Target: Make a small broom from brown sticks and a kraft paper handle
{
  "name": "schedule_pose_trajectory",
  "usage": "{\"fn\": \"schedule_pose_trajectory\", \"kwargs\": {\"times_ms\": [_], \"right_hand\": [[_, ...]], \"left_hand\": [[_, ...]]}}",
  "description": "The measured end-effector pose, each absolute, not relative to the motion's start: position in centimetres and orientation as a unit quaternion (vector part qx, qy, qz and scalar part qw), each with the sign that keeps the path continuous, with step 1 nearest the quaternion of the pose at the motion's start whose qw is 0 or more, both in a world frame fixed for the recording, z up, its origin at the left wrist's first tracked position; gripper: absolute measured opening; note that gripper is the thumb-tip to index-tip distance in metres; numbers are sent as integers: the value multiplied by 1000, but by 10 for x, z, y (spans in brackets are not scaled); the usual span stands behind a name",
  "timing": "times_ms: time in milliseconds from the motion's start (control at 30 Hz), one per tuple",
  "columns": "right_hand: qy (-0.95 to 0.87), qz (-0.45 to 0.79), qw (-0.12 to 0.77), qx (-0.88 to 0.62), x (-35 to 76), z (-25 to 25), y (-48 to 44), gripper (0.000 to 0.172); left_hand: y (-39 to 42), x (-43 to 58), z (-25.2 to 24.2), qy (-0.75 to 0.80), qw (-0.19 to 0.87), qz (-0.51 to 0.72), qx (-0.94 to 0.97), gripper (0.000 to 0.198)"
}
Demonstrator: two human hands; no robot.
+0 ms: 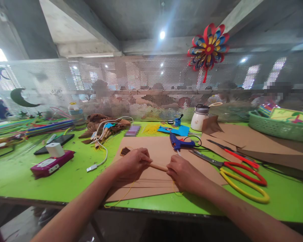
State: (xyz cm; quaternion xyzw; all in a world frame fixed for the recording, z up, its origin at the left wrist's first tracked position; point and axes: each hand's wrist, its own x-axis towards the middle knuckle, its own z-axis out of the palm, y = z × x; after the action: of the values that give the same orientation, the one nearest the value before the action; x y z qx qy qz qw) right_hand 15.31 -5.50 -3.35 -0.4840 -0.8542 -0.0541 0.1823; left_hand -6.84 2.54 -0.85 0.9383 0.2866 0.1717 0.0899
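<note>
A thin brown paper roll (158,166) lies slantwise between my two hands, low over a stack of brown paper sheets (151,143). My left hand (135,162) pinches it near the middle, fingers closed. At the other end, the closed fingers of my right hand (183,172) wrap around the roll. Past my left hand shows a dark brown fringed end (125,151); whether it joins the roll is hidden by the hand. Yellow thread (127,193) trails down across the sheets below my left hand. Just beyond my right hand lies a blue glue gun (183,144).
Red-and-yellow-handled scissors (242,169) and smaller red ones (238,154) lie right. A green basket (280,126) stands back right. At left are a purple power strip (52,164), a phone (54,144) and a white cable (103,161). A perforated screen (141,74) closes the back.
</note>
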Motion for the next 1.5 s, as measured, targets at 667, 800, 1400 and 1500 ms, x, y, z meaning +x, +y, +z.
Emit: {"fn": "schedule_pose_trajectory", "kwargs": {"times_ms": [667, 800, 1400, 1500], "right_hand": [[-819, 24, 236, -523, 160, -34, -51, 17], [-822, 17, 232, -520, 158, -34, -51, 15], [-839, -1, 221, -498, 160, -34, -51, 20], [-842, 14, 217, -494, 163, -32, -52, 23]], "left_hand": [[28, -69, -9, 289, 99, 166, 937, 23], [29, -69, -11, 292, 103, 170, 936, 22], [30, -69, -12, 288, 120, 176, 934, 24], [31, -69, -12, 293, 129, 177, 931, 22]]}}
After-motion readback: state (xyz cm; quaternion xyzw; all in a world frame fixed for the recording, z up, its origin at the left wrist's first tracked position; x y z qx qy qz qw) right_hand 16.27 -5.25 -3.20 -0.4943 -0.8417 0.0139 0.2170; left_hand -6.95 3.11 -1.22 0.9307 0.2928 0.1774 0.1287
